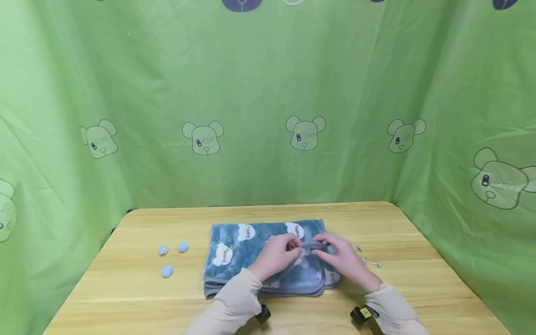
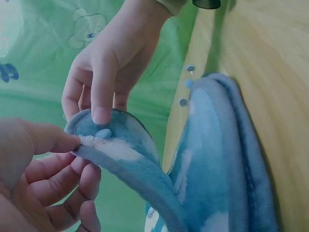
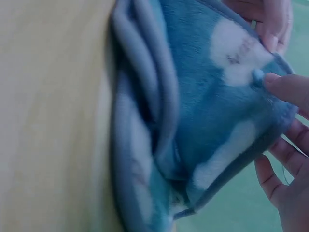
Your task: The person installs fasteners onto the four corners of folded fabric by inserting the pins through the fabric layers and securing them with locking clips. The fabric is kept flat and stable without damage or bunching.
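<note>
— Where a corner is lifted from the folded blanket (image 1: pixel 243 251), how does the head view place it relative to the hands?

— In the head view, the blanket lies mid-table (image 1: pixel 125 284), its long axis running left to right. The lifted corner is between the left hand (image 1: pixel 274 253) and the right hand (image 1: pixel 341 256), over the blanket's right part. Both forearms angle inward.

— What does the left wrist view add?

— The left hand pinches the grey-trimmed edge between thumb and finger; its other fingers curl below. A blue cap (image 2: pixel 104 133) sits on the pile, just beside that pinch. The right hand reaches in from the far side.

— And the right wrist view?

— The right thumb touches the cap while the fingers lie behind the cloth, clamping the corner between them. The right hand is therefore nearer. Thumb-to-cap alignment is judged the governing relation. The cap's underside is hidden; its long axis cannot be told.
</note>
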The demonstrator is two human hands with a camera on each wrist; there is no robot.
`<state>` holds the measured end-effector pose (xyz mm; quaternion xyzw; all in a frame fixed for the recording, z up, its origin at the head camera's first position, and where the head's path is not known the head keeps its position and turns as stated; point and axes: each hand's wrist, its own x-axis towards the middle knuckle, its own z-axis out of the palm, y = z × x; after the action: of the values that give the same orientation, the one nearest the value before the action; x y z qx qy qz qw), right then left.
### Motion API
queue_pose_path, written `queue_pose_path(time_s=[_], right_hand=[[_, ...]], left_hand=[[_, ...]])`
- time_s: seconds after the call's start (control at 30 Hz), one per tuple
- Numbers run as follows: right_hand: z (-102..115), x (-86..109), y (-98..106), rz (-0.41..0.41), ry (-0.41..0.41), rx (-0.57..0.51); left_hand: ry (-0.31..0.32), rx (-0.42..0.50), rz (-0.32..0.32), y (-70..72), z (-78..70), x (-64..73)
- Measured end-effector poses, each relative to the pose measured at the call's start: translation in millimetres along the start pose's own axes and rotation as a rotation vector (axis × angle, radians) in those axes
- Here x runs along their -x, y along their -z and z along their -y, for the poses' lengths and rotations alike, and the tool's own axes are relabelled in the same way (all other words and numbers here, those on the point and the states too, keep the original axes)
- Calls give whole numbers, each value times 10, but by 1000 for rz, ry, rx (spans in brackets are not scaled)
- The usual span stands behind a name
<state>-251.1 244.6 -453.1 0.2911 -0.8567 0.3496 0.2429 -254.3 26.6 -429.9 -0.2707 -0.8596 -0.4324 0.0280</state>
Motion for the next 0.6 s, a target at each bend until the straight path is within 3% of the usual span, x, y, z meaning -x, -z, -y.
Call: queue_pose_path(time_s=[0.2, 0.3, 0.43, 0.6], right_hand=[[-69, -57, 178, -121, -22, 13], [-144, -70, 291, -184, -37, 28], [-250, -60, 426, -225, -83, 47], [-387, -31, 550, -238, -156, 49]], left_hand=[[96, 161, -44, 130, 64, -32], [156, 300, -58, 219, 127, -57], [258, 496, -95, 318, 287, -102], [370, 571, -164, 411, 581, -157]])
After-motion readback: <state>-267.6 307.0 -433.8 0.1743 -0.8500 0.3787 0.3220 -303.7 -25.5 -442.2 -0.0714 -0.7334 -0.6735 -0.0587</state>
